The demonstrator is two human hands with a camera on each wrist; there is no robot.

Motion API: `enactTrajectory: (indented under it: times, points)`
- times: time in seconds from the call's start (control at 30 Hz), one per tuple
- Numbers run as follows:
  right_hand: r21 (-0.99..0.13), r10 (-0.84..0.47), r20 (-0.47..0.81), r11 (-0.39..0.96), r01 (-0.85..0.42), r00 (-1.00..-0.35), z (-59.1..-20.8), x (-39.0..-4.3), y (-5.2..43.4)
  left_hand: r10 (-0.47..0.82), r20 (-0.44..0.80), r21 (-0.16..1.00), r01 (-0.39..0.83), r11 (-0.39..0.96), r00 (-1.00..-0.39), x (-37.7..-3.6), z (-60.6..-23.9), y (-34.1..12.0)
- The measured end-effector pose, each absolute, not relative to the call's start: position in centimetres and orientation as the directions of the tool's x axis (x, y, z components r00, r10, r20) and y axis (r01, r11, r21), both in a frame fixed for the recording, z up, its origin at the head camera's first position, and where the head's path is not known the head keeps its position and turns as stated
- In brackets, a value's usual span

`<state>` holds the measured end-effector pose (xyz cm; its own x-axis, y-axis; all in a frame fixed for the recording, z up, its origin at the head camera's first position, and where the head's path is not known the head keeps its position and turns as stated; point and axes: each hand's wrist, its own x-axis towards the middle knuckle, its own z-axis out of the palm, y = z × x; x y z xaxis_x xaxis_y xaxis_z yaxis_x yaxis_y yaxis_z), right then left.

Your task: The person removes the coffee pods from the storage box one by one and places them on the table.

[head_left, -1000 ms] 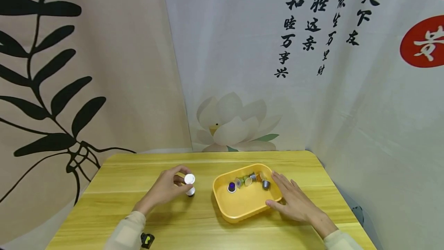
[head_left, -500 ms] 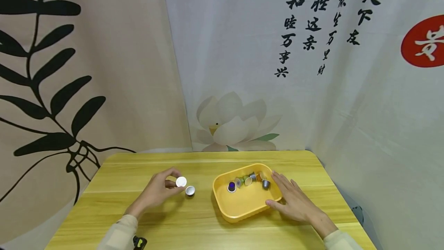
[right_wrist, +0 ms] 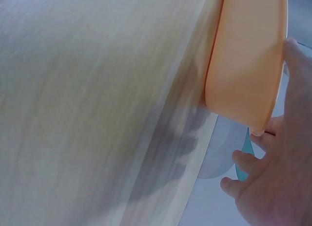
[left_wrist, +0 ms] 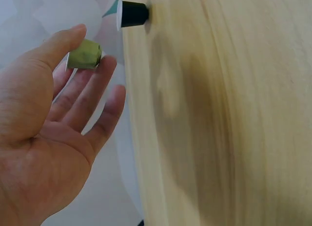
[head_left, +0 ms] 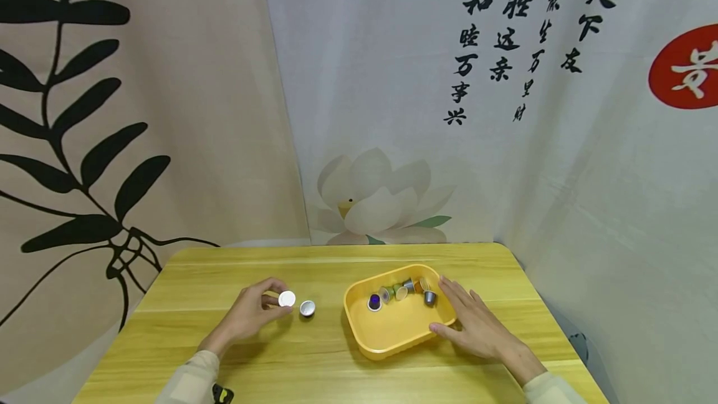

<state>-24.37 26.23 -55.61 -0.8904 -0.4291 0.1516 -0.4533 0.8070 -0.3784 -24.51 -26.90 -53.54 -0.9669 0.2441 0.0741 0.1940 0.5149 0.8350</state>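
- My left hand (head_left: pixel 247 315) pinches a small green capsule (left_wrist: pixel 84 55) between thumb and forefinger tip; the other fingers (left_wrist: pixel 105 109) stay loose and spread, so it is a light fingertip hold, not a fist.
- The green capsule hangs just above the wooden table (head_left: pixel 235 366), left of a dark capsule (head_left: pixel 306 308) that already stands there on its own, and well apart from the yellow tray (head_left: pixel 387 345).
- My right hand (head_left: pixel 477 329) lies nearly flat with straight fingers against the tray's right rim, steadying it and holding nothing.
- Several more capsules (head_left: pixel 401 292) lie jumbled at the tray's far end.
- I judge the step in hand to be setting this capsule out on the table near the standing one.
- The next move calls for lowering it gently, keeping its axis square to the table, then easing thumb and finger apart without tipping it.
- The capsule's long axis runs from foil face to narrow end; in the head view the white foil disc faces up toward me, so the axis looks roughly upright, though the wrist view is too skewed to be sure.
- The dark capsule also stands foil-face up.
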Motion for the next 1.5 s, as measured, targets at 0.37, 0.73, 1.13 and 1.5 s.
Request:
enactTrajectory:
  times: [0.37, 0.73, 1.13, 1.5]
  points:
    - [-0.384, -0.429, 0.156, 0.804, -0.454, -0.890, -55.6, -24.3, 26.2, 0.206, 0.074, 0.785, 0.185, 0.592, -0.976, -25.0, -54.8, -27.1]
    - [-0.388, -0.431, 0.157, 0.801, -0.456, -0.889, -55.6, -24.3, 26.1, 0.199, 0.038, 0.784, 0.152, 0.602, -0.979, -25.2, -55.9, -27.3]
    - [-0.397, -0.432, 0.148, 0.798, -0.454, -0.889, -55.5, -24.2, 26.1, 0.231, 0.018, 0.790, 0.155, 0.593, -0.973, -25.2, -56.4, -27.2]
    - [-0.397, -0.427, 0.150, 0.800, -0.450, -0.892, -55.4, -24.2, 26.1, 0.244, 0.023, 0.794, 0.166, 0.585, -0.970, -25.4, -57.0, -27.2]
